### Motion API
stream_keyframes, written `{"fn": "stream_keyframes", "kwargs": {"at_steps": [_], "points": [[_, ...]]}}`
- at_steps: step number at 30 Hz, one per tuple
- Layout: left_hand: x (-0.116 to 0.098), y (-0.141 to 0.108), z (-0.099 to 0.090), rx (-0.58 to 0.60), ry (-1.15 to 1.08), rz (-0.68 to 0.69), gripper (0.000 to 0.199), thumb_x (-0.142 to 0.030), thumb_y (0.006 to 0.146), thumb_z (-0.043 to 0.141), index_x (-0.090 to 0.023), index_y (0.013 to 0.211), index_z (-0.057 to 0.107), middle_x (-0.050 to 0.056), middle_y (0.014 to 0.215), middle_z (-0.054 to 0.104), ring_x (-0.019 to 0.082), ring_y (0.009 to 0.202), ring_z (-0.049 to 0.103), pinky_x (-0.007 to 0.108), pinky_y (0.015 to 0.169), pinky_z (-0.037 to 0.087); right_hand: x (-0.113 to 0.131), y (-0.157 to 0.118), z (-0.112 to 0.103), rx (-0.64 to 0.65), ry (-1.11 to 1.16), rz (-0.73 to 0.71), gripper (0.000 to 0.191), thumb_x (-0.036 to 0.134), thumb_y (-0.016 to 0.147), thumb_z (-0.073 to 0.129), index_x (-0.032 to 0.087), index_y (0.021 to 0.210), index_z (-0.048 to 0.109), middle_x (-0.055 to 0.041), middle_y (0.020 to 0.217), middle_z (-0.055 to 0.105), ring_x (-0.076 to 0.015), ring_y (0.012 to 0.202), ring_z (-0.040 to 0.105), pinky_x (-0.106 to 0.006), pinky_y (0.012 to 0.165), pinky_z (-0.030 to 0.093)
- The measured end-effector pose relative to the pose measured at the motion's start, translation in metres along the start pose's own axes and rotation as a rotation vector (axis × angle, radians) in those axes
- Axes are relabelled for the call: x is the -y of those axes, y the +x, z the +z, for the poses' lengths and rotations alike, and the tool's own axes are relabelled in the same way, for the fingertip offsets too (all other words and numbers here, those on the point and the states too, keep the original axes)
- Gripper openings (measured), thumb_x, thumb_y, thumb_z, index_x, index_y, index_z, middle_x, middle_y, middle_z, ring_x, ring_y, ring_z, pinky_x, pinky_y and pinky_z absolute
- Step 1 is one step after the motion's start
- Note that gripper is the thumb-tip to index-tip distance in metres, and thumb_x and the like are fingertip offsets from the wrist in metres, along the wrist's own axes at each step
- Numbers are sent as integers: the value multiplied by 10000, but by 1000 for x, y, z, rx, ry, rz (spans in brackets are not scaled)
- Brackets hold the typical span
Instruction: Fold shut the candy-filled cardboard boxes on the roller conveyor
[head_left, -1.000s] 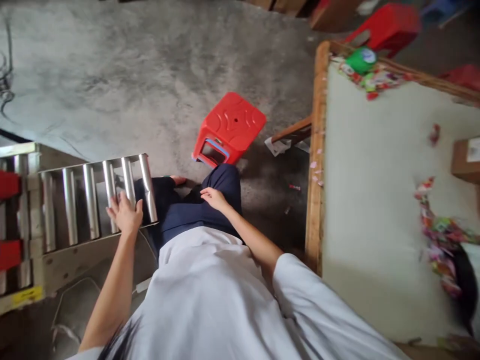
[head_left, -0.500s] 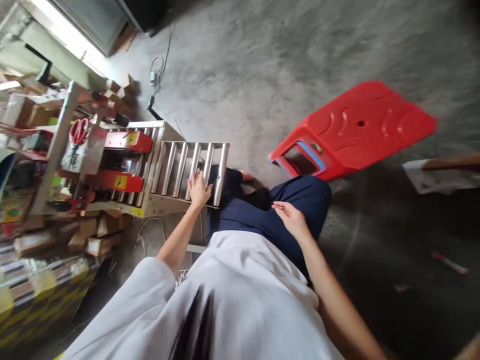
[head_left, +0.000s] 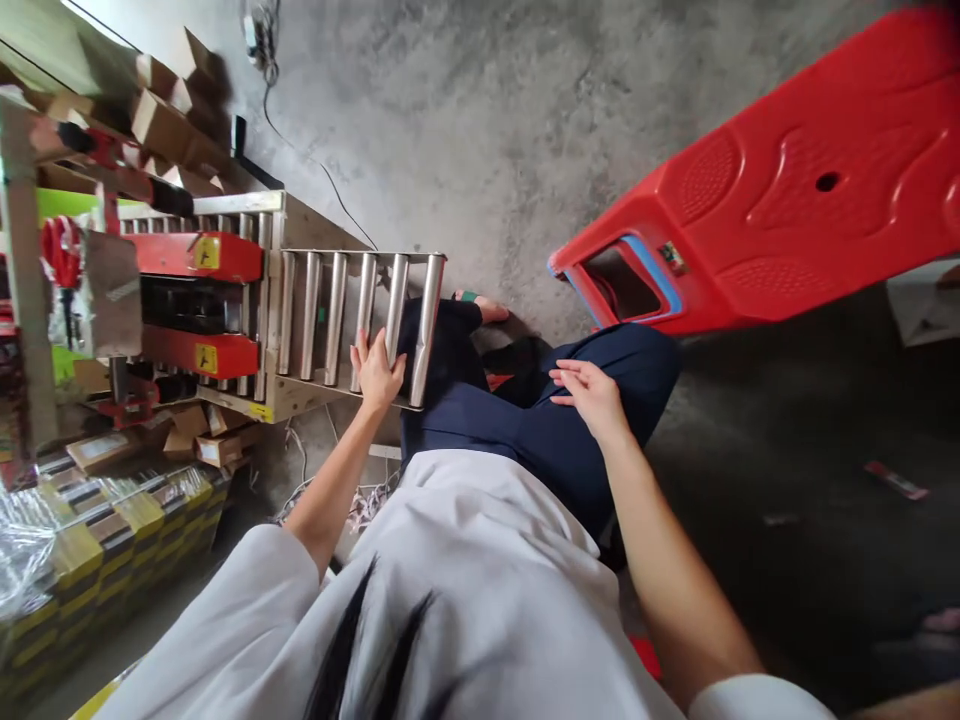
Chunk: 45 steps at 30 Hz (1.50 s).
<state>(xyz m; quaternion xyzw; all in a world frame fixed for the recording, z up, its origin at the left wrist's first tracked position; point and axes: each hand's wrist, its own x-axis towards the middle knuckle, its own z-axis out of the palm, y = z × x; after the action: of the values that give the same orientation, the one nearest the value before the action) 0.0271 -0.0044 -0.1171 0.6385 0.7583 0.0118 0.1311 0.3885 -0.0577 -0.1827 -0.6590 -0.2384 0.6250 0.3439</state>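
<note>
My left hand (head_left: 376,372) lies flat on the end rollers of a steel roller conveyor (head_left: 330,310), fingers spread, holding nothing. My right hand (head_left: 589,395) rests palm down on my thigh in dark blue trousers (head_left: 525,420), fingers loosely apart and empty. A red plastic stool (head_left: 772,200) stands on the concrete floor just beyond my right knee. My foot (head_left: 480,305) shows past the conveyor's end.
The conveyor joins a machine with red guards and yellow labels (head_left: 195,300) at the left. Stacked yellow and black packs under plastic wrap (head_left: 90,540) lie at lower left. Cardboard boxes (head_left: 165,120) and a cable (head_left: 300,140) sit at the back. Small litter (head_left: 892,480) dots the floor.
The view has swung left, away from the table with sweets, toward the conveyor and machine. The stool now looms larger. Both hands stay where they were.
</note>
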Motion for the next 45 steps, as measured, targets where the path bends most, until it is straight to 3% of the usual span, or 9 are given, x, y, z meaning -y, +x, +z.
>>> {"fn": "stream_keyframes", "kwargs": {"at_steps": [9,14,17,23,28,34,38,42,45], "points": [[-7,3,-5,36,88,-38,640,-376,892,542,-128,1466,405,143,1551,405,253,1557,43,473,1275,49,8,12,-6,-14,-27,26,444,478,822,607,168,1138,635,-122,1030,722,-245,962,697,-375,671,644],[-10,3,-7,68,144,-57,621,-389,899,542,-120,1444,415,159,1573,363,258,1558,31,476,1271,69,52,30,-46,-479,-598,-500,350,420,943,493,179,1133,662,-153,1124,689,-287,1104,644,-544,1005,505],[-11,3,-8,87,178,-74,608,-402,905,534,-140,1441,413,149,1569,371,255,1558,32,478,1271,80,88,62,-81,-687,-819,-717,483,441,958,513,223,1390,520,-171,1409,526,-334,1352,472,-561,1121,371],[-11,2,-9,117,204,-105,588,-395,905,538,-141,1423,426,161,1564,373,253,1557,6,474,1273,81,106,124,-104,-629,-1023,-390,953,627,881,562,224,1612,103,-127,1654,154,-537,1483,102,-710,1147,46],[-10,1,-9,134,233,-131,583,-386,897,545,-162,1422,421,151,1534,418,251,1555,3,489,1273,85,88,137,-106,-688,-1058,-362,944,631,876,538,315,1610,37,1,1673,49,-500,1502,60,-658,1163,-24],[-7,5,-9,113,209,-116,593,-445,905,515,-130,1403,454,202,1572,342,269,1555,50,514,1257,131,107,138,-94,-716,-1111,-153,1003,598,859,593,86,1600,152,-238,1647,100,-447,1514,85,-648,1185,22],[-8,9,-9,67,137,-92,637,-508,874,497,-126,1383,477,217,1586,313,309,1549,91,551,1248,107,126,138,-82,-704,-1078,-160,946,527,870,631,53,1570,205,-263,1638,118,-422,1517,85,-697,1167,40],[-15,12,-7,-8,-19,-42,613,-589,835,482,-302,1375,454,39,1646,247,286,1550,89,544,1253,59,133,125,-81,-650,-943,-236,840,416,903,642,46,1543,242,-256,1634,142,-377,1525,104,-650,1191,79],[-21,11,-9,-28,-90,4,545,-621,816,449,-445,1332,427,-149,1660,107,239,1555,52,505,1256,16,129,82,-69,-561,-901,-260,653,320,957,587,63,1500,331,-213,1594,298,-303,1497,245,-580,1208,160]]}}
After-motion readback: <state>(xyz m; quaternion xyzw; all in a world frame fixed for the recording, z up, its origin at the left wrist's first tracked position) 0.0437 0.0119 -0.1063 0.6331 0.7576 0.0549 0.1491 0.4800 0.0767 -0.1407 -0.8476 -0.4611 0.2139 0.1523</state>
